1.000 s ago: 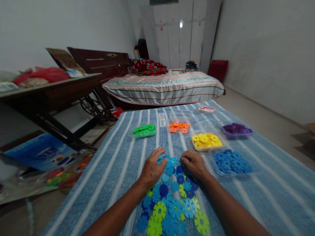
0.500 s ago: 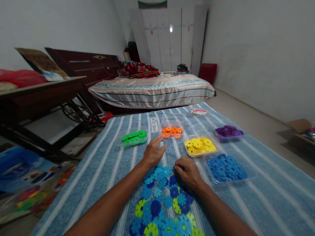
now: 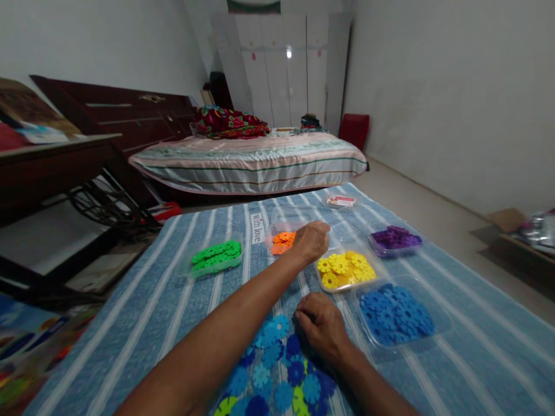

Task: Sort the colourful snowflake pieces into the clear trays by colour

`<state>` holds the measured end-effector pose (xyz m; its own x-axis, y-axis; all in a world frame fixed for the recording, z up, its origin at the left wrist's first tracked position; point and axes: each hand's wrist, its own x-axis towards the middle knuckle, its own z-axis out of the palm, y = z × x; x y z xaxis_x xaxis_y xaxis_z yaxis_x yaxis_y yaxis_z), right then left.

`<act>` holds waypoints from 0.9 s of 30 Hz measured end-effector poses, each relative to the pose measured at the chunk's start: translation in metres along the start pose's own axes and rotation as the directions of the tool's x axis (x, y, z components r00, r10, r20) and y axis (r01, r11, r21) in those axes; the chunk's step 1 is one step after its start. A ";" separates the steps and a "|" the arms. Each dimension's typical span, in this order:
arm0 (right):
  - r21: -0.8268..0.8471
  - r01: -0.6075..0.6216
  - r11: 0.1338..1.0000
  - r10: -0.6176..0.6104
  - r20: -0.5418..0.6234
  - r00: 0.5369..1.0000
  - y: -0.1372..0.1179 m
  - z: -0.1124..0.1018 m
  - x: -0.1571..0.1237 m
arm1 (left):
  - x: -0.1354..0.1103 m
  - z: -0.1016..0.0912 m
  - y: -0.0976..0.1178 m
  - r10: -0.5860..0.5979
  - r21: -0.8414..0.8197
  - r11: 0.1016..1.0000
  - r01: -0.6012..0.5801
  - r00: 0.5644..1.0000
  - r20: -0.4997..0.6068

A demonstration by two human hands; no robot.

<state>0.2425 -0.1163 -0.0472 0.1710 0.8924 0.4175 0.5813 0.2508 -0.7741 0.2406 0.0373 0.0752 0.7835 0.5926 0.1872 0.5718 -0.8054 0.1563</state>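
My left hand [image 3: 313, 240] reaches across above the tub of orange flower-shaped pieces [image 3: 282, 242], close to the back edge of the tub of yellow flower-shaped pieces [image 3: 346, 269]. Its fingers are curled together, and whatever they hold, if anything, is hidden. Low over the cloth, my right hand [image 3: 321, 325] stays closed beside the loose light-blue, dark-blue and lime flower-shaped pieces [image 3: 271, 361]; I cannot see inside its fingers. My left forearm covers part of that pile. To the right of the right hand is a clear tub of blue pieces [image 3: 395, 315].
Green pieces [image 3: 217, 257] fill a tub at the left, purple ones [image 3: 395, 238] a tub at the back right. A "With love" label [image 3: 257, 229] and a small clear box [image 3: 341, 200] lie farther back on the striped cloth [image 3: 143, 323]. A bed [image 3: 255, 167] stands beyond.
My left hand has moved right and away from me, from in front of the orange tub to between it and the yellow tub. The right hand keeps its closed pose. The view has shifted slightly.
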 end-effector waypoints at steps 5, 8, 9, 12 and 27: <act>-0.008 -0.004 1.000 0.004 -0.019 1.000 0.000 0.002 0.001 | 0.038 0.008 0.033 -0.039 0.107 0.994 0.017 0.977 0.209; 0.005 0.001 1.000 -0.001 -0.013 1.000 0.000 0.002 0.001 | 0.051 0.014 0.042 -0.077 0.135 0.990 0.041 0.958 0.278; 0.012 -0.001 1.000 0.001 -0.003 1.000 0.000 0.002 0.001 | 0.053 0.016 0.044 -0.088 0.134 0.990 0.051 0.955 0.283; 0.032 -0.016 0.999 0.016 0.022 1.000 0.002 0.002 0.001 | 0.056 0.022 0.048 -0.113 0.121 0.989 0.082 0.954 0.278; -0.012 -0.033 0.999 0.033 -0.008 0.999 0.003 0.004 0.001 | 0.039 -0.017 0.020 -0.208 -0.138 0.968 0.207 0.978 0.010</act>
<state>0.2411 -0.1127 -0.0514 0.1963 0.8973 0.3954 0.5847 0.2166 -0.7818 0.2783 0.0445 0.1021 0.6500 0.7468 0.1411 0.6823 -0.6552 0.3243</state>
